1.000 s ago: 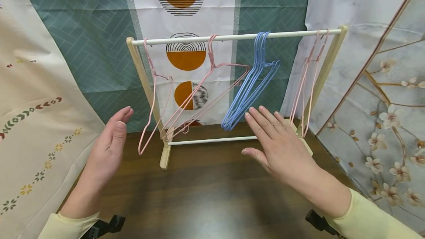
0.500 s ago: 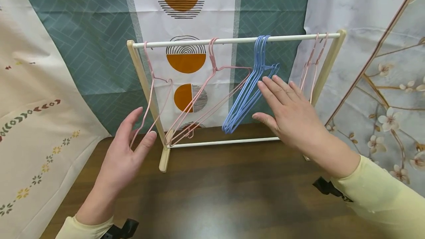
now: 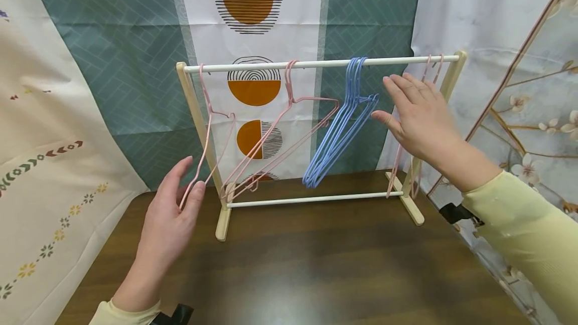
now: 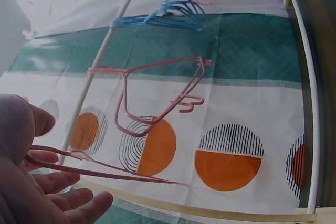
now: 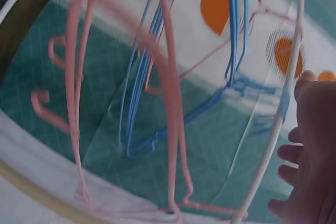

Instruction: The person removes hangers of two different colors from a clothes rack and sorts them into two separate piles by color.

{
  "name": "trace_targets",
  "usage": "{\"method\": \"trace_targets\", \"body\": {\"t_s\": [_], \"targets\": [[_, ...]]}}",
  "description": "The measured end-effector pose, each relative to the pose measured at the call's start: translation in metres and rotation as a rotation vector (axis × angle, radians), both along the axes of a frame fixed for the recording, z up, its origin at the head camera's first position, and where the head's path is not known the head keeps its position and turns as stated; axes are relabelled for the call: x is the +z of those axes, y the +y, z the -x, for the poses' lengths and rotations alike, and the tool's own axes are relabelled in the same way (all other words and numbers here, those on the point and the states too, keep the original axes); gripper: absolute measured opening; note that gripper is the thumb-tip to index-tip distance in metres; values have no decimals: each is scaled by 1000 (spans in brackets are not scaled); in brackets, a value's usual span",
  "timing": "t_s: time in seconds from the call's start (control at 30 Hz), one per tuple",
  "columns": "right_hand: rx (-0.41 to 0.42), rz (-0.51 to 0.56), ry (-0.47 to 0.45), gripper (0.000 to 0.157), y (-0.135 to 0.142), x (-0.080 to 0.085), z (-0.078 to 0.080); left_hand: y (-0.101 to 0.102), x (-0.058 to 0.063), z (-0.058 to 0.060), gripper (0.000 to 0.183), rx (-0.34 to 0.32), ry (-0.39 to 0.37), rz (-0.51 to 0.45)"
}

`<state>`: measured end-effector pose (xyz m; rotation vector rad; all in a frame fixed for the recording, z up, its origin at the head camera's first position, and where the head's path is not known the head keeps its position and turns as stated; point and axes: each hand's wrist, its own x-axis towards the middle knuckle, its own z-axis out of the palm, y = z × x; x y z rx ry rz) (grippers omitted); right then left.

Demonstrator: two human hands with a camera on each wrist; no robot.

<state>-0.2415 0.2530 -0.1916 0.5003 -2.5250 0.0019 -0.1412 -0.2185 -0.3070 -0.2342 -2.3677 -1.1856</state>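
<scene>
My left hand (image 3: 167, 224) is at the lower end of the leftmost pink hanger (image 3: 208, 134), which hangs from the rack's white rail (image 3: 316, 63). In the left wrist view that hanger (image 4: 105, 174) runs between the thumb and the loosely spread fingers; whether they touch it I cannot tell. My right hand (image 3: 420, 119), fingers extended and thumb apart, is raised before the pink hangers (image 3: 397, 164) at the rack's right end, partly hiding them. It holds nothing. A bunch of blue hangers (image 3: 338, 132) hangs right of centre, and pink hangers (image 3: 289, 89) hang near the middle.
The rack's wooden left post (image 3: 194, 107) and right post (image 3: 453, 80) stand on feet on a dark wooden table (image 3: 289, 260). A lower white bar (image 3: 311, 199) joins them. Patterned cloth (image 3: 135, 64) hangs behind, with floral cloth (image 3: 537, 114) at the right.
My left hand has moved right to the leftmost pink hanger's lower end. My right hand has risen and shifted right, from below the blue hangers to before the right-end pink ones.
</scene>
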Motion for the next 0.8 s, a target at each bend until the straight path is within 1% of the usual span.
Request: {"method": "trace_targets", "body": {"t_s": [0.23,0.3,0.43,0.5,0.6,0.73,0.8], "targets": [[-60,46,21,76,28,19,27,-3,-6,0,50,54,62,23],[-84,68,17,76,37,24,35,-4,-7,0,46,77,71,22],[-115,113,42,72,52,32,52,-7,-10,-1,41,116,83,5],[-127,127,49,72,59,34,59,-9,-11,-1,40,123,85,-11],[-149,141,35,73,70,37,68,-11,-12,-1,40,122,78,-25],[-173,155,11,75,82,41,78,-13,-13,0,39,119,61,-65],[-180,165,1,76,86,41,82,-13,-14,1,38,130,55,-83]]}}
